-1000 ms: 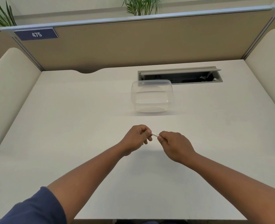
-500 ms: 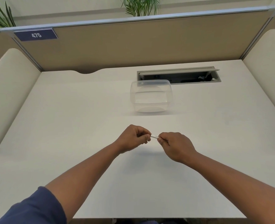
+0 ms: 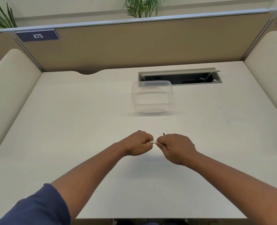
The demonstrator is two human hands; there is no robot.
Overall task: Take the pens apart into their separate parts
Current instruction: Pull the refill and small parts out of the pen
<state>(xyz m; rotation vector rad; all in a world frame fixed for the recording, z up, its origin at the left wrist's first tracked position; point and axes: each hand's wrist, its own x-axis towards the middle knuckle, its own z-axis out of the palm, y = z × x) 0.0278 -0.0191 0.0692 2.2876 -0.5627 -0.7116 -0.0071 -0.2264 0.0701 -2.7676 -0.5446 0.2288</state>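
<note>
Over the middle of the white desk [image 3: 69,143] both hands hold one white pen [image 3: 153,141]. Only a short white stretch of it shows between the two fists. My left hand [image 3: 138,142] is closed around its left end. My right hand [image 3: 177,147] is closed around its right end, and a small dark tip [image 3: 164,134] pokes up above the right knuckles. The rest of the pen is hidden inside the fingers.
A clear plastic container [image 3: 152,96] with nothing visible in it stands behind the hands. Behind that lies an open cable slot [image 3: 180,77] in the desk. Beige partitions wall the desk at the back and on both sides.
The two hands have come closer together, so less of the white pen shows between them. A dark tip now sticks up above the right hand.
</note>
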